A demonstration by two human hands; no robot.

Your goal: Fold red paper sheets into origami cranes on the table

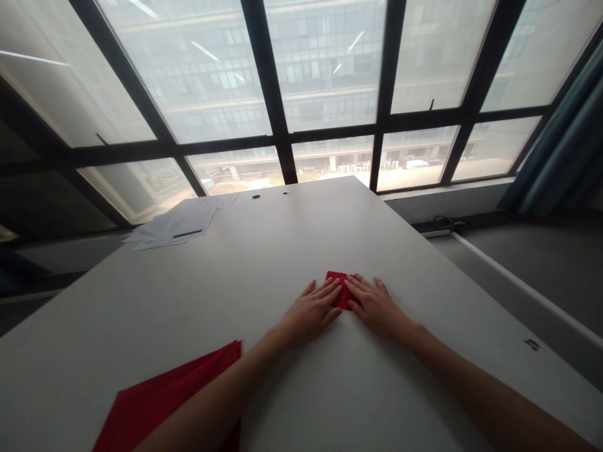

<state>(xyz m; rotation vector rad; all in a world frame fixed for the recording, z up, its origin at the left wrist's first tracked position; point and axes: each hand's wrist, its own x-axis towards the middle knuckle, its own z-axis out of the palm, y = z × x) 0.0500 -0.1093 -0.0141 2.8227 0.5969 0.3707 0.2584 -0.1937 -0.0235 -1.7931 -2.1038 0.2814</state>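
Note:
A small folded red sheet (340, 300), paper or cloth, lies flat on the white table (264, 270). My left hand (313, 311) rests on its left side, palm down with the fingers stretched out. On its right side lies my right hand (374, 304), likewise flat with fingers extended. The fingertips of both hands press on the red piece and cover part of it. A larger red sheet (160, 392) with a folded edge lies at the near left, partly hidden under my left forearm.
White papers (181, 220) are spread at the table's far left, with a dark pen-like stick (187, 234) on them. A small dark object or mark (532, 344) is near the right edge. Windows (330, 75) stand behind the table, and a blue curtain (556, 138) hangs at right.

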